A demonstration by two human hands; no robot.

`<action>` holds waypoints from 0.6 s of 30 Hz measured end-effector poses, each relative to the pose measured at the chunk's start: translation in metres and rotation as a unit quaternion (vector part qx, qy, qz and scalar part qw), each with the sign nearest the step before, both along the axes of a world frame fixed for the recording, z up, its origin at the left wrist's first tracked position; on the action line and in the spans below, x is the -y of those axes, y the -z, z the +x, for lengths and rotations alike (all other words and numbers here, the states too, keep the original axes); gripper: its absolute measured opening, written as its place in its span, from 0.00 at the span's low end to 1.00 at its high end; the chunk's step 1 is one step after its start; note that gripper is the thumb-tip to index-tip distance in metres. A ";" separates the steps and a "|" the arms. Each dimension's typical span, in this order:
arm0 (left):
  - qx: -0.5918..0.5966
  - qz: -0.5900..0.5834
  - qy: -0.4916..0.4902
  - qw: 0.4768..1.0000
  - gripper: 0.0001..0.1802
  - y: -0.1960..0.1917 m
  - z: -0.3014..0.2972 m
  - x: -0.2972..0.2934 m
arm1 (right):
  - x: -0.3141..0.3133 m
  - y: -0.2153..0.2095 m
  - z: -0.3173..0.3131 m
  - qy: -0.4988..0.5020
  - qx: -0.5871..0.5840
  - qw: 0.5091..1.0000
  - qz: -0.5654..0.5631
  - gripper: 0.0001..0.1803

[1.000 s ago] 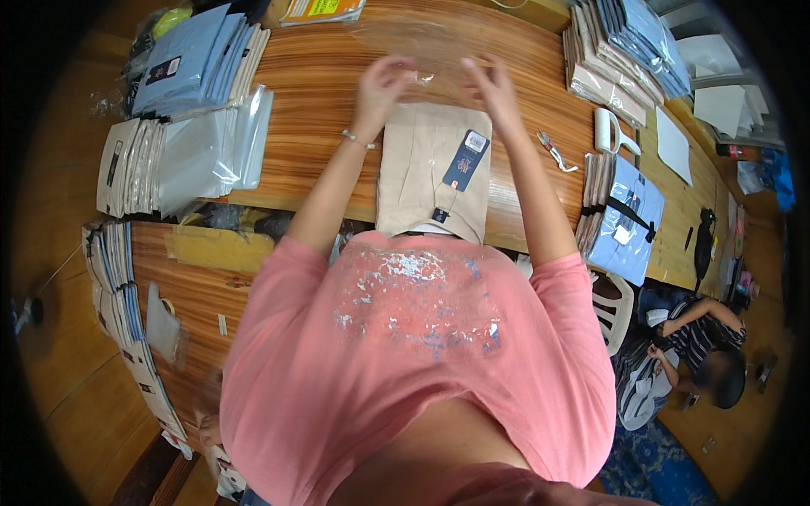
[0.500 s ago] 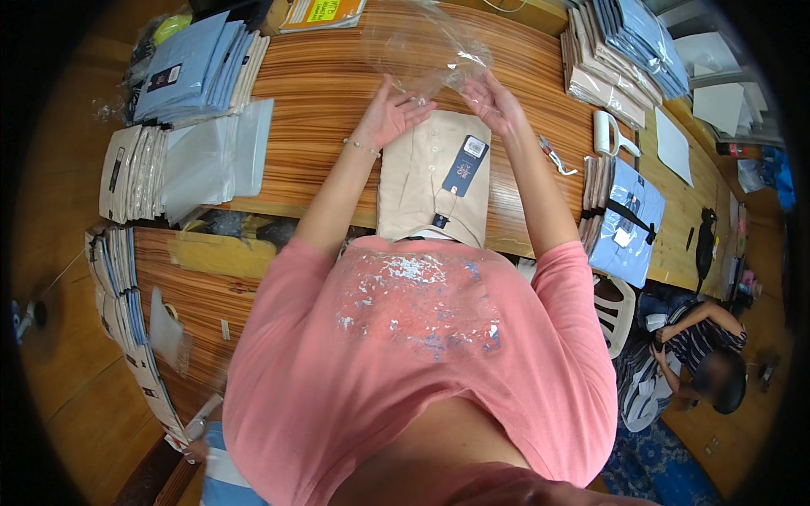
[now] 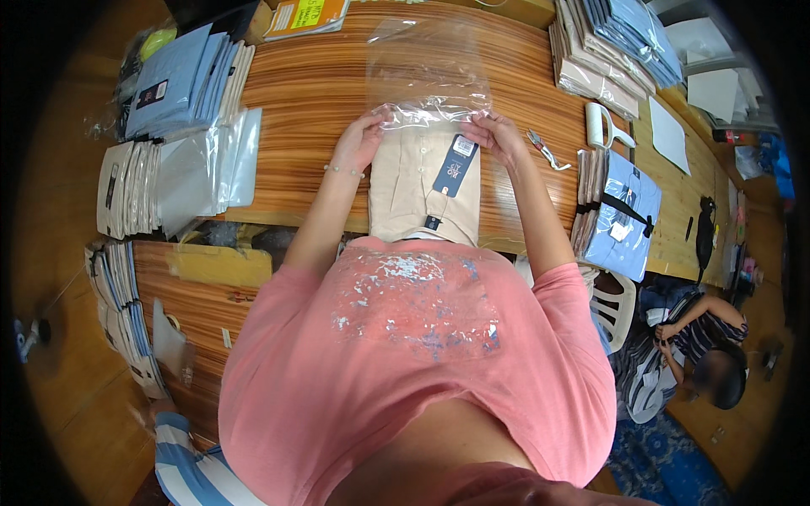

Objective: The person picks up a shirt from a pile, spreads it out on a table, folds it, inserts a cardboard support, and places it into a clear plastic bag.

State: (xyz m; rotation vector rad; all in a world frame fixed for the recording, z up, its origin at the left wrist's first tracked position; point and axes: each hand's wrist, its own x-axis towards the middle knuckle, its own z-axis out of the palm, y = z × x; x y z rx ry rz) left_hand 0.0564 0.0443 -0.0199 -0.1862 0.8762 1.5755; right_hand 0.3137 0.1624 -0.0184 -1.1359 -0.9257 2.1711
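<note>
A folded beige shirt [image 3: 401, 181] lies in front of me on the striped wooden table, its collar toward my body. A dark blue hang tag [image 3: 456, 166] rests on it. Beyond the shirt, a clear plastic bag [image 3: 426, 72] spreads flat, its near edge lying at the shirt's far end. My left hand [image 3: 364, 139] pinches the bag's left corner. With my right hand [image 3: 496, 135] I grip its right corner, fingers closed on the film.
Folded shirts [image 3: 181, 84] and clear bags [image 3: 211, 169] are stacked at left. More shirts [image 3: 620, 219], a white tape dispenser [image 3: 603, 126] and small snips [image 3: 548, 152] lie at right. Another person [image 3: 709, 337] sits far right; a striped sleeve [image 3: 190, 460] shows lower left.
Both hands have come down toward me and closed on the bag's near corners. The crumpled, raised bag now lies flatter, reaching the shirt's far end. The striped sleeve has come further into view.
</note>
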 end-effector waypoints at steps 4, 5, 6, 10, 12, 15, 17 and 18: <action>-0.106 0.022 0.072 0.991 0.09 -0.001 -0.012 0.010 | 0.009 -0.018 0.000 -0.018 0.038 0.999 0.013 0.08; -0.208 0.004 0.090 0.974 0.09 0.000 -0.016 0.007 | 0.008 -0.024 -0.002 -0.020 0.059 0.998 0.027 0.07; -0.306 -0.017 0.110 0.945 0.10 0.007 -0.020 0.001 | 0.007 -0.019 -0.004 -0.030 0.122 0.989 0.076 0.06; -0.670 -0.033 0.114 0.733 0.13 0.044 -0.026 -0.038 | -0.025 0.026 -0.010 -0.025 0.213 0.962 0.170 0.07; -0.717 -0.079 0.153 0.675 0.15 0.042 -0.026 -0.045 | -0.032 0.027 -0.010 -0.064 0.228 0.959 0.156 0.08; -0.627 0.018 0.183 0.757 0.13 0.057 -0.043 -0.039 | -0.041 0.012 -0.002 -0.169 0.295 0.935 0.105 0.08; -0.505 0.092 0.188 0.837 0.12 0.061 -0.051 -0.037 | -0.048 0.011 -0.005 -0.184 0.254 0.947 0.072 0.07; -0.516 0.073 0.193 0.832 0.12 0.060 -0.051 -0.040 | -0.051 0.013 -0.004 -0.191 0.235 0.952 0.054 0.07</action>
